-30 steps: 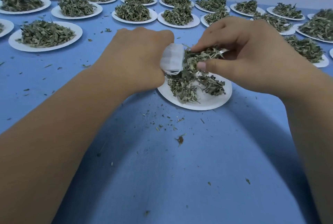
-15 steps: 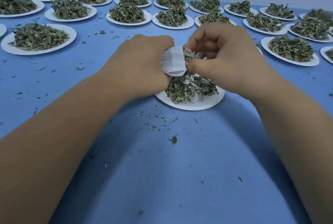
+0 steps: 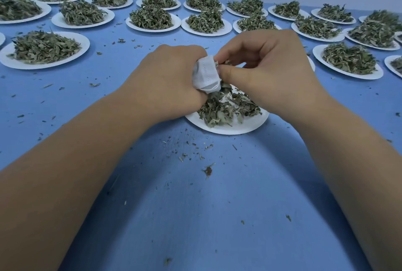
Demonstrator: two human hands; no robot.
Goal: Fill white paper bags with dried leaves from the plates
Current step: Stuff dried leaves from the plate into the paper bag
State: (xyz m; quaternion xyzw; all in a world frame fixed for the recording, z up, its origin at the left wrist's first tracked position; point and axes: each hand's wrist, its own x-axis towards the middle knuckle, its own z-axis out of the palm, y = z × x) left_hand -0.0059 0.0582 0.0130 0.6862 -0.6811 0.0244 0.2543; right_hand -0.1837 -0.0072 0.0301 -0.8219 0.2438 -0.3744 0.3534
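Note:
My left hand (image 3: 165, 79) grips a small white paper bag (image 3: 206, 77) just above a white plate (image 3: 245, 127) at the centre of the table. A low heap of dried green leaves (image 3: 228, 107) lies on that plate. My right hand (image 3: 267, 70) is curled at the bag's mouth, thumb and fingers pinching a few dried leaves against the opening. Most of the bag is hidden inside my left fist.
Several white plates heaped with dried leaves stand in rows across the back of the blue table (image 3: 195, 216), among them one at the left (image 3: 45, 49) and one at the right (image 3: 348, 61). Leaf crumbs (image 3: 195, 151) are scattered in front of the centre plate.
My right hand carried a pinch of leaves from over the plate to the bag's mouth and pushed them in; fewer leaves hang out now. My left hand kept hold of the bag.

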